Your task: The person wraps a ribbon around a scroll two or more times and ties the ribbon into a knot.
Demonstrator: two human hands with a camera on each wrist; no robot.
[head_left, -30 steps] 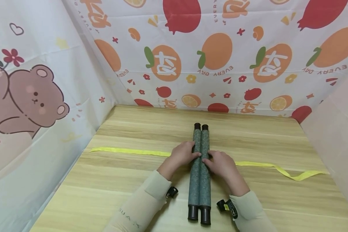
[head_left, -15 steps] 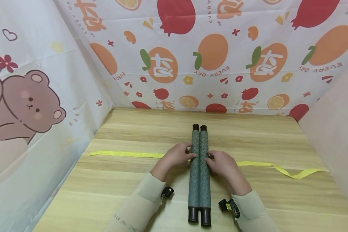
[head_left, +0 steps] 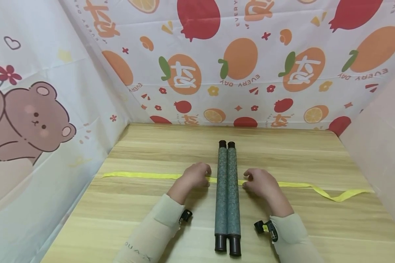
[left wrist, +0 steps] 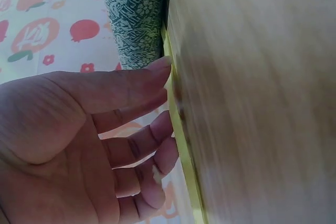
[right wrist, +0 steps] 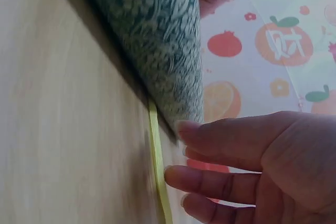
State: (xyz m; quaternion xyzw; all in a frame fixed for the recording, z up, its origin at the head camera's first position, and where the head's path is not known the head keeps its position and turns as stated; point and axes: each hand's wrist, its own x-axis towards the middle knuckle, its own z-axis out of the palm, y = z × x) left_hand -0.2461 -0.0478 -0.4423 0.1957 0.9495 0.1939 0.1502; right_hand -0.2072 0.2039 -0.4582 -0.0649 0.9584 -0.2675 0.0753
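Two green patterned rolls with dark end knobs, like a scroll rolled from both ends, lie side by side lengthwise on the wooden table. Beneath their middle a yellow ribbon runs crosswise, its ends reaching out to both sides. My left hand is just left of the rolls, over the ribbon, with loosely bent fingers and nothing held. In the left wrist view its thumb and fingertips are close to the ribbon. To the right of the rolls, my right hand is over the ribbon too, fingers relaxed around nothing.
A fruit-print cloth hangs behind the table. On the left hangs a white cloth with a bear print, and a pale panel borders the right. The ribbon's right end is wavy.
Both hands have let go of the rolls and drawn apart, left hand leftward and right hand rightward. More of the ribbon shows beside the rolls, which lie nearly where they were.
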